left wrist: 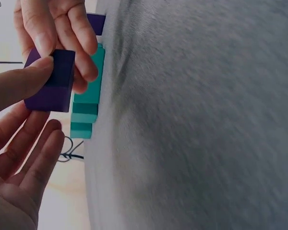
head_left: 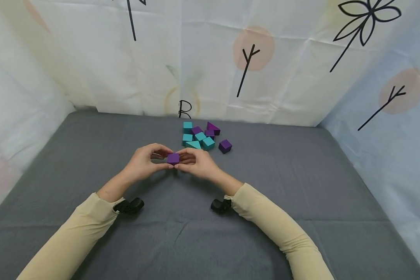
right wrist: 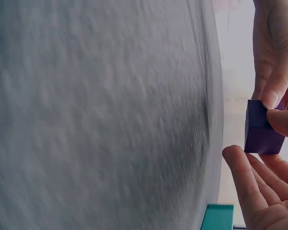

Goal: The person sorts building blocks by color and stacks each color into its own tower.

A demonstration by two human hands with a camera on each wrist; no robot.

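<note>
A purple cube is held up off the grey cloth between both hands. My left hand pinches it from the left, thumb on the near side and fingers behind. From the right, my right hand grips the same cube, its thumb meeting the left thumb. In the left wrist view the cube shows both thumbs pressed against one face. The right wrist view has the cube between the fingers of the two hands, partly covered by the thumbs.
Just beyond the hands lies a cluster of teal blocks and purple blocks, cubes and triangular ones among them. One purple cube sits apart to the right. A grey cloth covers the table, with patterned curtains behind and at the sides.
</note>
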